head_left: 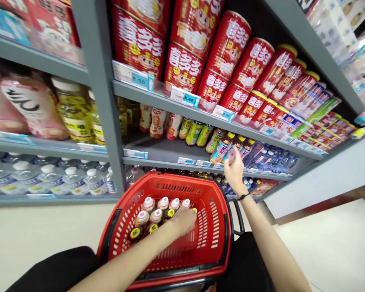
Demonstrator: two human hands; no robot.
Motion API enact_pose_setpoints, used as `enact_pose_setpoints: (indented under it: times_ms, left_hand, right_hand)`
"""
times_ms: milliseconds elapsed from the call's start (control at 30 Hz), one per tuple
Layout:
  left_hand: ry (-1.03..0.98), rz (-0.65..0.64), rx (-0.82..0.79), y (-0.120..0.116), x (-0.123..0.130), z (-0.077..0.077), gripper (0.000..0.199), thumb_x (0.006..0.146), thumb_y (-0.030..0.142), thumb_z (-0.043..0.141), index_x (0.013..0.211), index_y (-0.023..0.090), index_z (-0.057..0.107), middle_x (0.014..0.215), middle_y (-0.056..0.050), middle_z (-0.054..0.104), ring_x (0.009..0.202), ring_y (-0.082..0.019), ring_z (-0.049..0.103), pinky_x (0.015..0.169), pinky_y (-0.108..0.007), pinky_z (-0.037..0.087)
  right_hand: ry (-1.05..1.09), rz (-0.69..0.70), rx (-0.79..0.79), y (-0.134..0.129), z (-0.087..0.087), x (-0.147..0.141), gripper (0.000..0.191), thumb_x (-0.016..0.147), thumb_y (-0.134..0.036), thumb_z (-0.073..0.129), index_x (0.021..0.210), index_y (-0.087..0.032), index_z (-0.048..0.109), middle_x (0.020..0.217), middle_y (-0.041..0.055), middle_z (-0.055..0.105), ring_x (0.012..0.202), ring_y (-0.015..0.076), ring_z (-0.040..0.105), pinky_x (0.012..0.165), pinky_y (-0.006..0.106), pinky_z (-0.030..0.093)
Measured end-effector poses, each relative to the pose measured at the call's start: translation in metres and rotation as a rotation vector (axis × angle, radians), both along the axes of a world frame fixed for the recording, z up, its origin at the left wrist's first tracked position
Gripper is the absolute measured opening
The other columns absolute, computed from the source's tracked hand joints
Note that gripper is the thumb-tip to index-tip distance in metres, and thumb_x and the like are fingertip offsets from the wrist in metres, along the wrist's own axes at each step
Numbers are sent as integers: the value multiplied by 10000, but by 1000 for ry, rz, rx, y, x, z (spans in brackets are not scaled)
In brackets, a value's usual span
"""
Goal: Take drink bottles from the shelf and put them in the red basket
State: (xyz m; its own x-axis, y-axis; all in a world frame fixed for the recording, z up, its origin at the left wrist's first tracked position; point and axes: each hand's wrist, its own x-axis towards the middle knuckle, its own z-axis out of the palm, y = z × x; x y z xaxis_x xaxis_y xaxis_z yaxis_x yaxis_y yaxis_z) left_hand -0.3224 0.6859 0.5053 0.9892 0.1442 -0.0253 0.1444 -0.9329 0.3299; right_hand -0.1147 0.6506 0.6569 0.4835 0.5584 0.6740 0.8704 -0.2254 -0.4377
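Down in the slotted red plastic basket [182, 179], left hand [184, 222] covers some round-capped bottles [155, 216]; right hand [235, 170] is half-curled by yellow-capped bottles [221, 148] on the grey shelf [167, 152], can't tell if either's gripping anything. Glossy cylindrical cans [184, 67] above.

Held curved right hand [235, 172] by yellow-capped bottles [221, 150] on a shelf [161, 152], had left hand [185, 221] inside a red basket [185, 179] beside white-capped bottles [156, 216], faced stacked red cans [184, 67].
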Motion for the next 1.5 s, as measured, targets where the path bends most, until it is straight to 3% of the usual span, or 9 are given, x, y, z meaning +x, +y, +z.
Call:
enact_pose_setpoints:
  times_ms: [133,367,500,767,1000,1167,1267,1400,1500]
  left_hand:
    - [13,85,61,14,-19,37,303,968,309,531,1094,114,726,1016,-216,757,969,-339,743,853,-461,548]
    - [48,153,108,40,-43,58,184,916,233,610,943,127,758,867,-182,774,830,-311,769,720,-361,549]
    - [-60,61,138,35,-40,75,260,980,216,503,1009,116,741,878,-180,766,870,-318,761,753,-386,553]
    - [-260,-21,181,31,-28,87,236,998,207,474,920,142,686,791,-129,745,739,-263,729,691,-337,491]
    - [-775,301,-84,65,-47,118,158,976,227,494,985,180,645,775,-11,695,601,-138,624,619,-261,458]
    - [-982,330,-319,66,-62,140,861,748,476,825,1453,188,423,1323,-128,598,883,-184,682,810,-321,571]
    - [-990,260,-370,57,-62,140,662,701,454,856,1240,181,586,1189,-97,661,1035,-239,670,916,-341,560]
    - [-836,301,-498,50,-56,132,359,674,406,831,879,163,664,851,-30,689,747,-183,644,718,-303,551]
    - [-761,378,-823,52,-49,127,334,728,435,772,866,146,673,762,-19,685,664,-164,618,617,-275,526]
  right_hand:
    - [-215,-62,-99,33,30,18,617,930,-264,428,1517,-82,369,1525,224,454,1463,316,386,1202,530,345]
    - [-157,-87,-192,64,55,36,490,911,-422,559,1267,-86,548,1161,262,665,1166,397,576,1055,583,415]
    - [-91,-49,-159,70,55,38,503,818,-426,688,1208,-134,567,1251,243,646,1173,357,582,1055,503,435]
    - [63,218,-243,63,17,25,453,787,-440,738,1107,-131,649,1030,126,775,887,229,720,807,333,567]
    - [12,312,-147,47,0,-16,545,760,-383,788,1238,-180,624,1254,136,700,1185,279,651,1074,417,491]
    - [51,556,-147,14,0,-71,638,733,-344,808,1313,-228,568,1263,114,679,1139,294,661,1037,416,517]
    - [265,756,-305,-6,-13,-102,592,744,-336,796,1287,-248,579,1153,84,718,1014,286,691,934,401,556]
    - [760,704,-232,-31,-57,-124,538,711,-388,846,1191,-281,626,1073,43,722,921,257,681,858,392,572]
    - [1252,882,-317,-50,-96,-128,559,693,-642,831,1030,-228,666,921,62,717,819,246,684,773,398,580]
